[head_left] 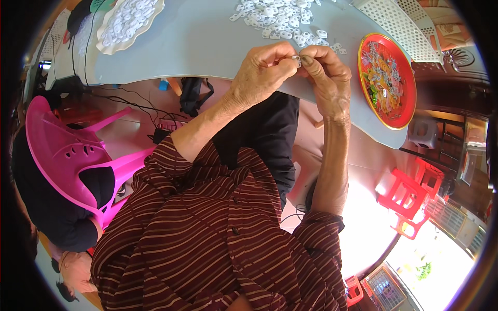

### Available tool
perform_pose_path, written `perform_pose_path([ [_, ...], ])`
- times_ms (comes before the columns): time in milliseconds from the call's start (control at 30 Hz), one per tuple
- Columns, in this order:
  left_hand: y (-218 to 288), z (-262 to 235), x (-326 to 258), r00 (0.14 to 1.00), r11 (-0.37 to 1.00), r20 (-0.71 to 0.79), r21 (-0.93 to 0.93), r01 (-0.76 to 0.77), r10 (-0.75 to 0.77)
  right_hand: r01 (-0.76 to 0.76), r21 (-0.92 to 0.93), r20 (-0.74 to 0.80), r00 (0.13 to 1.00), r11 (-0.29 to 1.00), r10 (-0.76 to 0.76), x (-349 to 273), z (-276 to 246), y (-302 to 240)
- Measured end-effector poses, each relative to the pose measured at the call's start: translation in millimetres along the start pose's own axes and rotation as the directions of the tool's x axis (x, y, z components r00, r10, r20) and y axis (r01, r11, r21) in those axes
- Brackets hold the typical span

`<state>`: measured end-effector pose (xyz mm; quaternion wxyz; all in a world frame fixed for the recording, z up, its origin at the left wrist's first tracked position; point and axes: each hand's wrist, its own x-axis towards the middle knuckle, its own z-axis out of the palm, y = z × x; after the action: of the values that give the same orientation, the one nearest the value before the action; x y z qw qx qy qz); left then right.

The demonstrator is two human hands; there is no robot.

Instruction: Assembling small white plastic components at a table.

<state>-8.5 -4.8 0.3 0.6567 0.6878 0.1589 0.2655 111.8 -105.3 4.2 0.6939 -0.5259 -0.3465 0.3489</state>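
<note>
Small white plastic piece (296, 58) sits pinched between both hands just above the near edge of the table (207, 36), at about 12 o'clock in the head view. Left hand (262, 72): fingers closed, thumb and forefinger tips pressed onto the piece from its 9 o'clock side. Right hand (328, 75): fingers curled shut, tips meeting the same piece from its 3 o'clock side. The two hands touch at the fingertips.

Loose pile of white pieces (277, 20) lies on the bare table at 12 o'clock from the hands, near them, in no container.

Containers noted:
- Round red tray (402, 111) with gold rim and a flowered pattern, at 3 o'clock from the hands, resting at the table's edge; no pieces seen in it.
- Pale scalloped dish (120, 49) at 10 o'clock, well apart from the hands, heaped with white pieces.
- White perforated basket (399, 26) at 1 o'clock; contents cannot be told.

Pink plastic chair (67, 155) stands at 8 o'clock, beside the person's striped shirt (207, 233).
</note>
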Motion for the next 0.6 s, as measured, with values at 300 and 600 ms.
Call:
perform_pose_path([
  [300, -0.3, -1.2, 1.0, 1.0, 0.998, -0.006, -0.059, -0.018, 0.018, 0.028, 0.018, -0.018, 0.999, 0.999, -0.028, 0.6, 1.3, 1.2],
  [600, -1.9, 1.3, 2.5, 0.999, 0.999, -0.021, -0.041, -0.035, 0.034, 0.053, 0.003, -0.047, 0.997, 0.999, -0.053, -0.5, 2.2, 1.4],
])
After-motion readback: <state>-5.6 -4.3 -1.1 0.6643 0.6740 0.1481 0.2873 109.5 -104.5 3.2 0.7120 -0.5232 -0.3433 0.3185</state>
